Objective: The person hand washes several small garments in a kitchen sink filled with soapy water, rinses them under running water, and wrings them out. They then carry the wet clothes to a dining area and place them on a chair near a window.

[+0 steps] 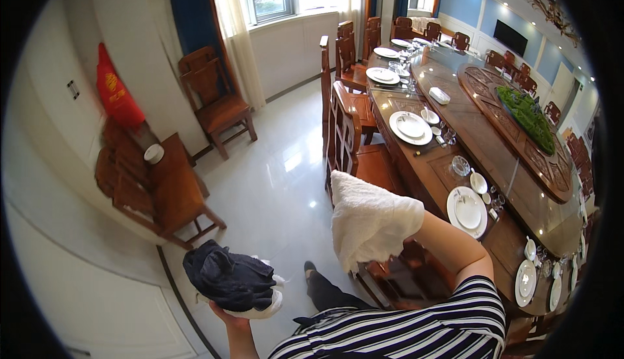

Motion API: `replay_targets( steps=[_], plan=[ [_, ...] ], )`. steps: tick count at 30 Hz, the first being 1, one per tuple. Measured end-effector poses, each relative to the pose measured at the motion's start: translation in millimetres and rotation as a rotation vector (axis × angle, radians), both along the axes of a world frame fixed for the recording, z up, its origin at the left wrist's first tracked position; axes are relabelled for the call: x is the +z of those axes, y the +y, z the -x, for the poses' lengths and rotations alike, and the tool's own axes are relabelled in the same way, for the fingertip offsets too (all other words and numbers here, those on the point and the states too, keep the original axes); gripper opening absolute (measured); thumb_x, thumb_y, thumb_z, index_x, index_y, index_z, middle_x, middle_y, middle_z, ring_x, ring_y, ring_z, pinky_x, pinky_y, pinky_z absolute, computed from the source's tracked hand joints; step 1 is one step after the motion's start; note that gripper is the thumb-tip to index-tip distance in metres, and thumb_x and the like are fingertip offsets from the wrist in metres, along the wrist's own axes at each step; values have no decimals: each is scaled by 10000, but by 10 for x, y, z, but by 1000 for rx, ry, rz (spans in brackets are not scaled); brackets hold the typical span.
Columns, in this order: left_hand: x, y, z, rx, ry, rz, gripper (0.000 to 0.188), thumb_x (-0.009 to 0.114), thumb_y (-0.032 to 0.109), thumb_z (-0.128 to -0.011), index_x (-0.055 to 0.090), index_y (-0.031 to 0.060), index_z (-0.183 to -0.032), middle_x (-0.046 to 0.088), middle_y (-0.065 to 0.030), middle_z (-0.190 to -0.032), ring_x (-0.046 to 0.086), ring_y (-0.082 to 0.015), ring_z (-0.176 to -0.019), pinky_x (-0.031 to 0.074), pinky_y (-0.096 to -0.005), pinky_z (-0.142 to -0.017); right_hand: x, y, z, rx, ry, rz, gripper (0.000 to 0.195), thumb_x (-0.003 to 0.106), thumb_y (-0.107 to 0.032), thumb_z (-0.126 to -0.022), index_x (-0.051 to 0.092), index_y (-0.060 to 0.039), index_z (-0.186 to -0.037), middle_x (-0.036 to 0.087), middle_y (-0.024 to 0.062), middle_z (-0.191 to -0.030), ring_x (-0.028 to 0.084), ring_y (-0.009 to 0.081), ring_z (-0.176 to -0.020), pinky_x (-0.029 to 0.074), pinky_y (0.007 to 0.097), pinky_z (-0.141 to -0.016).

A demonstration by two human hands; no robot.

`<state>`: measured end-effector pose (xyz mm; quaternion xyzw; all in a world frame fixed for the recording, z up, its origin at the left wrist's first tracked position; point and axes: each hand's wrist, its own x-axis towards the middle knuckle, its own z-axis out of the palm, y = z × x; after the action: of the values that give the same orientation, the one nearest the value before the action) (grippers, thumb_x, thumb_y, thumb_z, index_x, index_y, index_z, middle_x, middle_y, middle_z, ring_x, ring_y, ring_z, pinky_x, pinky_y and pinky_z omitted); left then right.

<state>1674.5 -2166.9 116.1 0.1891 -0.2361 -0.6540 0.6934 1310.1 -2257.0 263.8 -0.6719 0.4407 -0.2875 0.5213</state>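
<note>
My left hand (229, 314) holds a bunched dark navy cloth (229, 275) from below, with a white cloth (263, 309) folded beneath it. Over my right hand hangs a white terry towel (373, 217), hiding the fingers; only the right forearm (456, 244) shows. The towel is held out in front of a carved wooden chair (414, 273) at the table's near side. In the picture its upper edge lies just below another chair's seat (378, 161); whether it touches either chair I cannot tell.
A large wooden dining table (434, 169) on the right carries place settings, a glass ashtray (460, 165) and a green centrepiece (526, 118). At left stand a chair (180, 198) bearing a white round object (154, 154), a red cloth (117, 91) and another chair (224, 110).
</note>
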Motion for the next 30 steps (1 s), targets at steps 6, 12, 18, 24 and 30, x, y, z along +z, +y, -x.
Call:
replay_targets(
  steps=[6,12,18,24,30],
  plan=[
    [335,-1392,282,17,-93,96,836,385,658,-727,173,143,-1351,263,-108,-1357,295,-302,-1231,229,-469,-1025,408,-1326,-64,479,608,653,279,662,-148,-685,587,-134,-953,544,39,-928,502,184,-902,397,287,-817],
    [624,-2743,122,-189,-168,189,857,376,672,-724,135,151,-1360,245,-107,-1358,299,-308,-1222,225,-470,-1025,558,-2806,-216,313,442,508,280,639,-92,-635,555,-73,-901,518,63,-889,496,184,-847,388,279,-794],
    [187,-4189,-177,-92,-98,96,851,496,614,-693,219,116,-1325,314,-145,-1303,361,-336,-1169,291,-489,-985,403,-4239,-185,257,478,324,418,648,-41,-684,543,-64,-1088,531,72,-1091,478,179,-1041,347,278,-941],
    [148,-6024,87,-128,83,34,802,490,591,-708,251,125,-1316,329,-117,-1303,353,-316,-1180,291,-478,-995,816,-5365,-113,85,317,246,398,672,-28,-661,573,-57,-1045,571,64,-1030,508,171,-1003,352,276,-937],
    [344,-7477,541,-272,-7,-12,803,478,618,-704,280,130,-1310,323,-107,-1319,350,-307,-1185,298,-467,-992,619,-6303,450,17,636,525,464,704,-94,-620,567,-78,-1063,558,98,-1015,507,186,-980,326,296,-956]
  ],
)
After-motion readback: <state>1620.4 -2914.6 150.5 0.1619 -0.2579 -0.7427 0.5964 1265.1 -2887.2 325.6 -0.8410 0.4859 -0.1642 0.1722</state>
